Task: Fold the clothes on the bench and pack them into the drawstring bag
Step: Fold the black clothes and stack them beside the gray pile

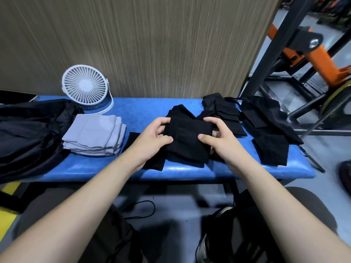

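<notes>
Black cloth (pixel 187 138) sits bunched between our fingers (pixel 162 138): our left hand (pixel 153 138) pinches its left edge with thumb and curled fingers, and our right hand (pixel 221 140) clamps the right edge the same way, thumb on top. We hold the piece just above the blue tabletop (pixel 144 111), over another flat black piece (pixel 144 150) lying beneath our left wrist. To the left rests a folded grey stack (pixel 95 135), and beyond it a large dark heap (pixel 28 137) that may be the bag, though we cannot tell. To the right lie more black pieces (pixel 266 133), some near the tabletop's end. A white fan (pixel 85 88) stands behind the grey stack. What looks like a dark bag with a cord (pixel 144 209) lies near our knees.

We judge the fold is underway. With everything black, layers are hard to read, so we could catch two pieces together or fold unevenly. A loose pinch would let the fold spring open, and pieces near the edge could slide off.
</notes>
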The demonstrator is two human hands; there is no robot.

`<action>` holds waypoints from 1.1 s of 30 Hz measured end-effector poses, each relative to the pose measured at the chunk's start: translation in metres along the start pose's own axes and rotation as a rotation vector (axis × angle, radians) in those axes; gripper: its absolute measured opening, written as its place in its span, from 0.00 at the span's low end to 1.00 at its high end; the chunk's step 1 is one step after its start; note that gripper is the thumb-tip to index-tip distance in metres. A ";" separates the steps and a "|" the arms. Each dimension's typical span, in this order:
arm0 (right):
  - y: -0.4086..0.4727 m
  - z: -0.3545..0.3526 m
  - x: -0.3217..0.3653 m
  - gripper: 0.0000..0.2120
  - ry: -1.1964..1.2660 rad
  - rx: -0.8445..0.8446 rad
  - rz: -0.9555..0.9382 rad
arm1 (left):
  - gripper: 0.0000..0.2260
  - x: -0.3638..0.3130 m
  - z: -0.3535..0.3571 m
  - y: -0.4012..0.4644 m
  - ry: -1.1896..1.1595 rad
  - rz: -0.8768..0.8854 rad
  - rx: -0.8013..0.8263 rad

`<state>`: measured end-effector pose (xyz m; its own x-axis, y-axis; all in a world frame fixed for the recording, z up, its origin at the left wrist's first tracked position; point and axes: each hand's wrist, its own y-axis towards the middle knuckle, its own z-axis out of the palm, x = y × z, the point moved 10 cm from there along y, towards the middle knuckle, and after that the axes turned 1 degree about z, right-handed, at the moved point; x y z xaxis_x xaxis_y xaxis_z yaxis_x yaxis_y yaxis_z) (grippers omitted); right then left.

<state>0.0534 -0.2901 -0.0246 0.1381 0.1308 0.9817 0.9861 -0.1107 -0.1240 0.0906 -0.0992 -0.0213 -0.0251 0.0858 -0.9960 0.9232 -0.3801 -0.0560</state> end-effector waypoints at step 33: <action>0.012 0.109 0.010 0.10 -0.371 0.152 -0.076 | 0.15 -0.007 -0.096 -0.050 0.821 0.053 -0.288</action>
<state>0.0770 -0.1833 -0.0324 0.0609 0.4826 0.8737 0.9934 0.0563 -0.1004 0.0816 0.0076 -0.0048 0.2029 0.7533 -0.6256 0.9791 -0.1645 0.1195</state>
